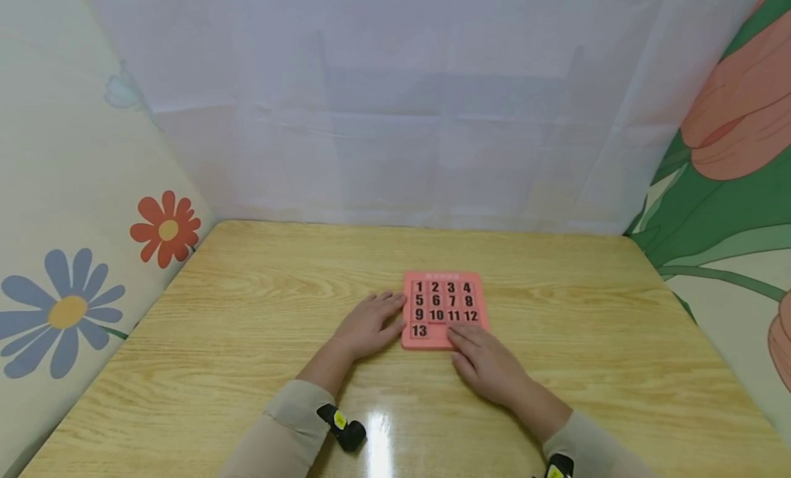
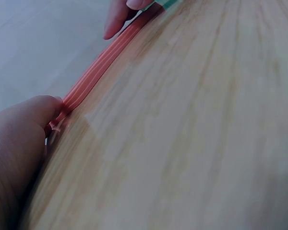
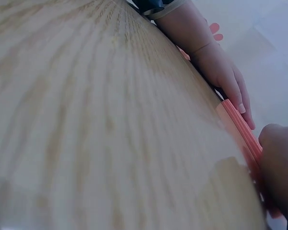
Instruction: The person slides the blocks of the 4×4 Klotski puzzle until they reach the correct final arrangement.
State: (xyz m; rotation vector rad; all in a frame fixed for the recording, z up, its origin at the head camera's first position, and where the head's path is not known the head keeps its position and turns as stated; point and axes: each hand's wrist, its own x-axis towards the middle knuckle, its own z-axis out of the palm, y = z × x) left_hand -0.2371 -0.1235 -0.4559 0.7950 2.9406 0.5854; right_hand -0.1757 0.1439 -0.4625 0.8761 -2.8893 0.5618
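A pink sliding number puzzle (image 1: 437, 336) lies flat on the table, with tiles numbered 1 to 12 in order in its upper rows. Tile 13 (image 1: 419, 331) sits at the left of the lowest row, a bare gap beside it. My left hand (image 1: 369, 325) rests along the puzzle's left edge, its fingertips and thumb right at the side. From the lower right, my right hand (image 1: 488, 361) lays extended fingers over the lowest row, hiding its right part. In the left wrist view the puzzle's ridged pink side (image 2: 103, 67) shows between the hands.
The wood-grain table (image 1: 259, 279) stretches out on all sides of the puzzle. A white sheet (image 1: 395, 155) hangs behind its far edge. Walls with painted flowers (image 1: 66, 312) stand at left and right. Each sleeve carries a black wrist device (image 1: 342, 428).
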